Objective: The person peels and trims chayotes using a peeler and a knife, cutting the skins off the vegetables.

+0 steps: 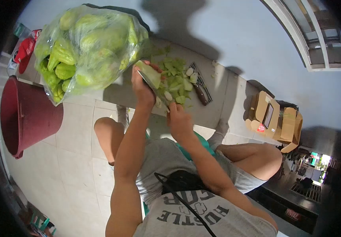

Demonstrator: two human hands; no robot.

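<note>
My left hand (143, 87) is wrapped round a pale green peeled chayote (150, 74), which it holds above the step. My right hand (178, 118) is closed on the handle end of a knife (148, 81), whose blade lies against the near side of the chayote. Beyond my hands, a heap of green peelings (174, 73) with a few whitish pieces is spread on the grey step (214, 85). A peeler-like tool with a brown handle (201, 95) rests at the right of the heap. A clear plastic bag of green chayotes (99, 43) stands left of my left hand.
A dark red tub (36, 114) stands at the left on the tiled floor (75, 158). Red cloth (24, 51) lies behind it. Open cardboard boxes (275, 118) sit at the right by the wall. My bent legs are on both sides of my arms.
</note>
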